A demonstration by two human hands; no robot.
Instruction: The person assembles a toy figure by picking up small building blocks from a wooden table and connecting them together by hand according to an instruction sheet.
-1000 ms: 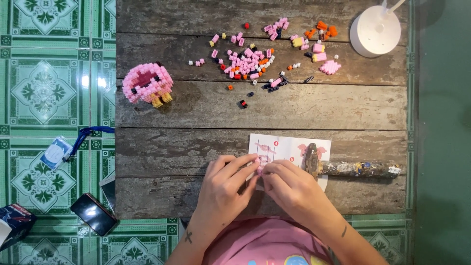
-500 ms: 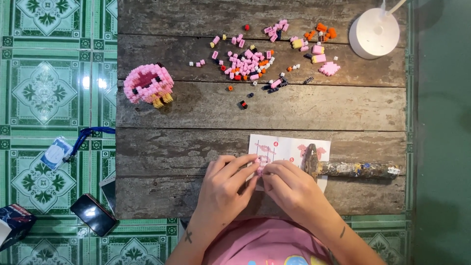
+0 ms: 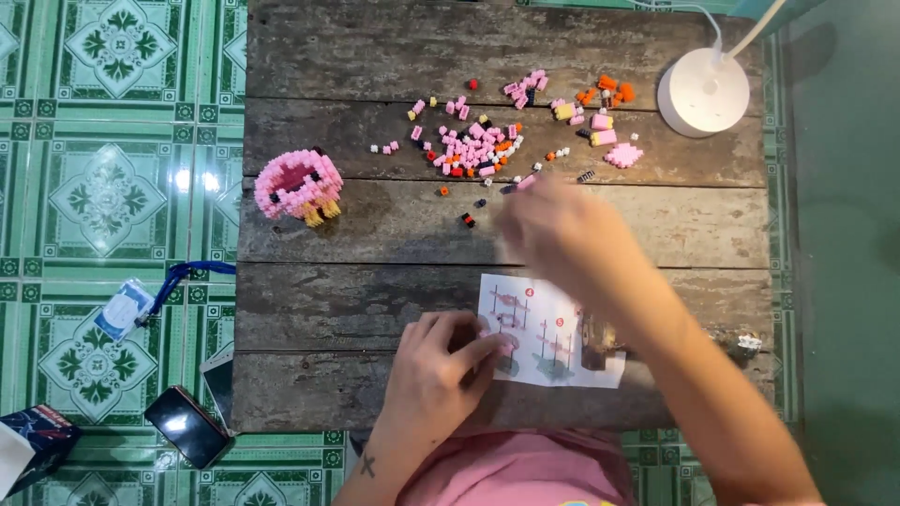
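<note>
My left hand (image 3: 437, 367) rests near the table's front edge, fingers pinched on a small pink brick piece beside the paper instruction sheet (image 3: 546, 330). My right hand (image 3: 553, 230) is blurred, stretched out over the middle plank just below the pile of small loose bricks (image 3: 476, 150), mostly pink with some orange and white. Whether it holds anything cannot be made out. A finished round pink brick figure (image 3: 300, 185) stands at the table's left side.
A white round lamp base (image 3: 703, 91) with a cord sits at the back right. More pink and orange bricks (image 3: 605, 126) lie beside it. On the green tiled floor left of the wooden table (image 3: 375, 300) lie two phones (image 3: 192, 422), a card on a blue lanyard (image 3: 127, 305) and a box (image 3: 33, 442).
My right hand has left the piece near the sheet and moved away from me toward the loose bricks. My left hand stays at the front edge.
</note>
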